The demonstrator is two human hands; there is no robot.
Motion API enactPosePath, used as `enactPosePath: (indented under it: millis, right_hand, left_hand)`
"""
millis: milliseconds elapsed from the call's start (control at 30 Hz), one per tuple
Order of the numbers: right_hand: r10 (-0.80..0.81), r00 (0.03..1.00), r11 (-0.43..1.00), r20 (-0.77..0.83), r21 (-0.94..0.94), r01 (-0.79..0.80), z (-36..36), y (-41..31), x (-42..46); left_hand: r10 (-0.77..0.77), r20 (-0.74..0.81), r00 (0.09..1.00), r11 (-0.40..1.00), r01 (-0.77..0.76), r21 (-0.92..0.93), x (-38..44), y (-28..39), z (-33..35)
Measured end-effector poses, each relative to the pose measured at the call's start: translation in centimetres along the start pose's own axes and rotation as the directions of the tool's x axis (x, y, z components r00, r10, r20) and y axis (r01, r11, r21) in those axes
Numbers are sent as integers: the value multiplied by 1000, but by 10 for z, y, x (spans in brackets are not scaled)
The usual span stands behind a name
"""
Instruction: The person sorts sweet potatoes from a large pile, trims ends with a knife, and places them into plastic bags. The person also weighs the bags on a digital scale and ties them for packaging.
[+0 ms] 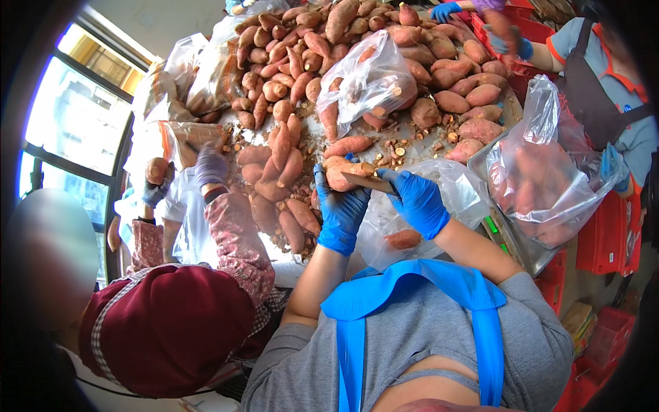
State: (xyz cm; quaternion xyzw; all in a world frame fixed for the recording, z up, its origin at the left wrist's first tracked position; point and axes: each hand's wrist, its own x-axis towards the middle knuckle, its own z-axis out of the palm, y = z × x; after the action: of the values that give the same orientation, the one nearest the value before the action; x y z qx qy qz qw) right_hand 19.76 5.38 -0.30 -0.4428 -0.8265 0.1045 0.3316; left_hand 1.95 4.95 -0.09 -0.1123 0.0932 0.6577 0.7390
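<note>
My left hand [341, 211], in a blue glove, holds a sweet potato [340, 174] whose right end shows pale cut flesh. In my right hand [419, 198], also gloved in blue, is a knife [369, 182], its blade lying against the sweet potato. Just above my left hand another sweet potato [348, 146] lies on the table. An open clear plastic bag [453, 188] spreads beneath and beside my right hand, with a sweet potato [403, 239] at its near part. A group of sweet potatoes [282, 147] lies left of my hands.
A large sweet potato heap [309, 51] covers the far table, with a part-filled clear bag [373, 77] before it. Trimmed bits [400, 151] litter the tabletop. A full bag [540, 180] rests on a metal tray at right. Co-workers stand left and right; red crates [607, 237] are at right.
</note>
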Motion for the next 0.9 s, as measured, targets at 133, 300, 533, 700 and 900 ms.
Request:
enactPosePath:
  millis: [133,300,533,700,900]
  right_hand:
    - [45,997,996,-57,77,-41,5,9,8]
    - [55,997,997,50,48,-57,17,19,8]
    - [226,968,911,106,329,-249,93,105,-23]
    - [336,900,840,276,344,-419,32,61,0]
    - [340,872,862,352,255,-439,18,85,6]
  left_hand:
    - [-19,-8,1000,998,19,54,3,-1,-9]
    - [55,6,998,981,-55,186,9,4,-19]
    - [-16,39,999,995,12,95,-12,15,-7]
    - [40,96,995,997,-46,57,-10,16,7]
    - [-166,220,961,76,-210,975,-34,-20,15]
